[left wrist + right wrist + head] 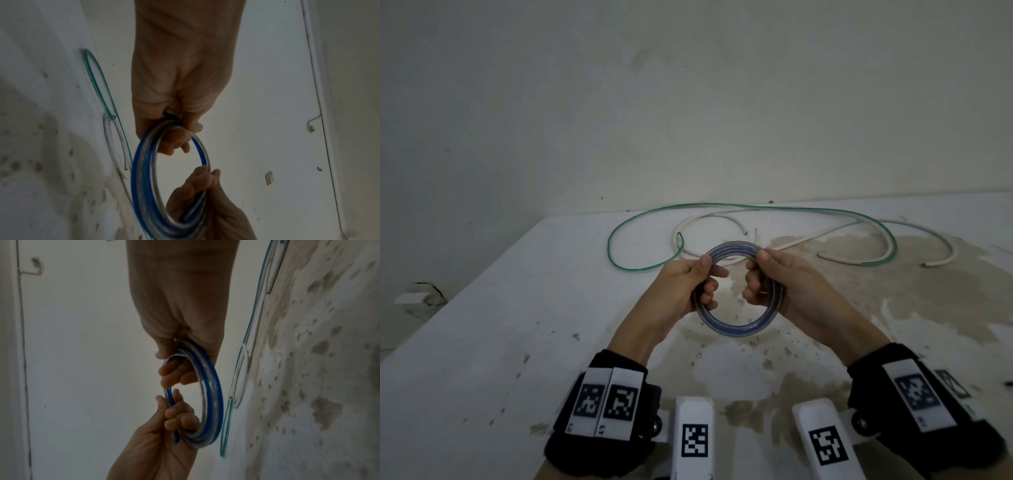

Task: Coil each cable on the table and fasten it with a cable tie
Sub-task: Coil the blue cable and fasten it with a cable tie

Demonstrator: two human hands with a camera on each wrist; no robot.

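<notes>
Sprawling beyond the hand-held blue coil (736, 329): green cable (619, 267), white cable (941, 262).

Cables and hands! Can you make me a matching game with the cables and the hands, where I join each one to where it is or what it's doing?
Column one:
1. blue-striped clear cable coil
2. long green-striped cable
3. white cable
4. left hand

Column two:
A. lies loose on the white stained table, with one loop at the far left
B. grips the coil's left side
C. held up between both hands
D. lies loose on the table, ending at the far right

Pairs: 1-C, 2-A, 3-D, 4-B. The right hand grips the coil's other side.
</notes>
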